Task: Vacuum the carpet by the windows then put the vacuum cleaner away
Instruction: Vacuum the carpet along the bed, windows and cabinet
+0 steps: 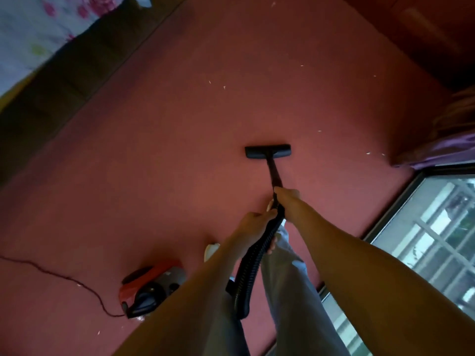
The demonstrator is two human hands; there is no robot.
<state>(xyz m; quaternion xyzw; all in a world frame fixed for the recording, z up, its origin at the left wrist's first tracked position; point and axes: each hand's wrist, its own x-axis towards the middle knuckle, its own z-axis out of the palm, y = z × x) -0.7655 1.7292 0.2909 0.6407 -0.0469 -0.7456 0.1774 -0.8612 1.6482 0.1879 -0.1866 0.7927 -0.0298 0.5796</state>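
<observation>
A red carpet (195, 129) fills the floor. The black vacuum head (267, 151) lies flat on it ahead of me, joined to a dark wand (274, 176). My right hand (288, 201) grips the wand's upper end. Just behind it, my left hand (253, 224) holds the ribbed black hose (253, 263), which curves down between my arms. The red and grey vacuum body (151, 286) sits on the carpet at lower left. Small white scraps (224, 87) lie scattered on the carpet beyond the head.
A window (431, 242) with a dark frame runs along the right. Purple curtain fabric (442, 147) pools at its far end. A bed with a floral cover (33, 34) stands at upper left. The power cord (64, 276) trails left from the vacuum body. My grey trouser legs (285, 291) are below.
</observation>
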